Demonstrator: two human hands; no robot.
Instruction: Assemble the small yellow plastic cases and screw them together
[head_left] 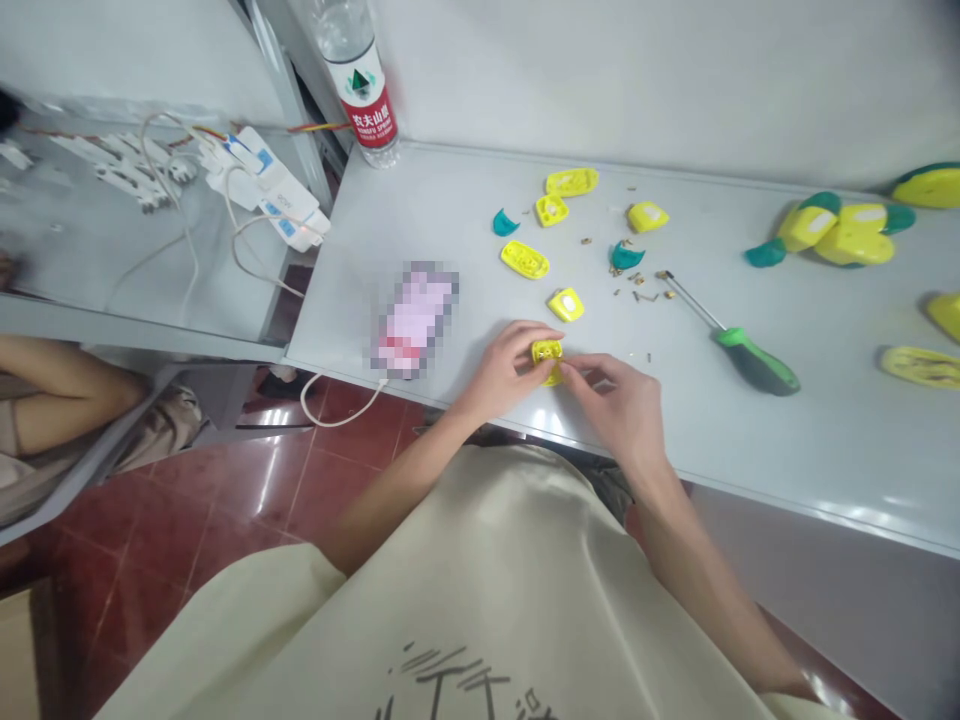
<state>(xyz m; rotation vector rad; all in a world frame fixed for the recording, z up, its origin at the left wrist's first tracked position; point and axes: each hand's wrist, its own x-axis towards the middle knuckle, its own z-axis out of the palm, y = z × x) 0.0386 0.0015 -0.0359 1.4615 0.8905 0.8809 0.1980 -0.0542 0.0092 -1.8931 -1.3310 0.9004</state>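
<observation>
My left hand (511, 368) grips a small yellow plastic shell (548, 349) by its side, low over the table's front edge, with the hollow face up. The thumb and fingertips of my right hand (621, 400) are pinched together at the shell's right rim. Whatever they pinch is too small to make out. Just beyond the hands lies a yellow piece with a white patch (566, 304). Farther back are an open yellow half-shell (525, 259), a teal curved cap (505, 222) and a second teal cap (627, 256) among several small brass-coloured parts (643, 296).
A green-and-black screwdriver (759, 362) lies to the right. Yellow-and-teal assembled pieces (840, 232) stand farther right. A blurred phone (417, 318) with a white cable is at left, and a water bottle (364, 95) stands at the back-left corner. Another person's arm (67, 395) shows far left.
</observation>
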